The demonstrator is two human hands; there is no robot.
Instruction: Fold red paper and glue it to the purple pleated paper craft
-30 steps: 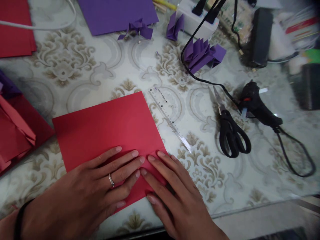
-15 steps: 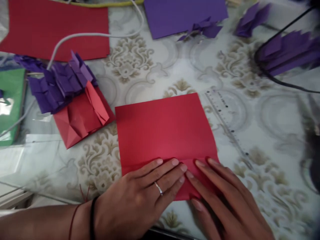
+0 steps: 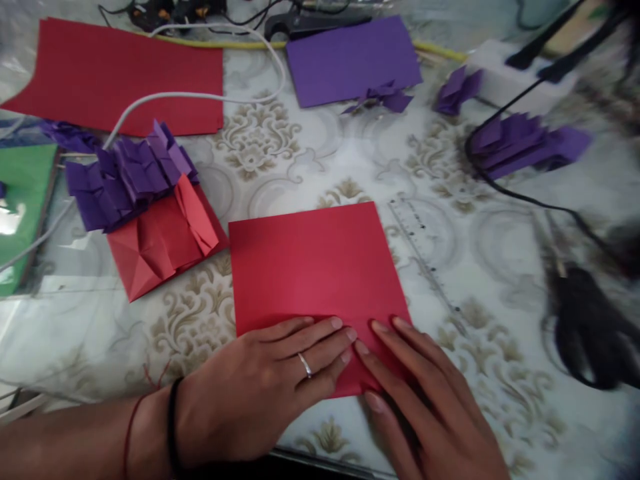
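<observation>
A red sheet of paper [image 3: 305,267] lies on the patterned table cover in front of me. Its near part shows a crease running across under my fingers. My left hand [image 3: 270,383], with a ring and dark wristband, rests flat on the lower left of the sheet, fingers stretched to the right. On the lower right lies my right hand [image 3: 420,393], fingers extended and a little spread, its thumb at the near edge. The fingertips of both hands almost meet. Right of the paper is a clear ruler [image 3: 425,263].
Folded purple paper pieces [image 3: 133,173] sit on a folded red piece [image 3: 165,240] at left. Behind are red sheets [image 3: 135,83], purple sheets [image 3: 355,63] and a white cable [image 3: 175,95]. Black-handled scissors [image 3: 590,327] lie at right, near a black cord [image 3: 520,197] and more purple pieces [image 3: 530,143].
The camera view has shifted, bringing the scissors and the back of the table further into sight. Both hands stay pressed on the red paper, with hardly any movement against it.
</observation>
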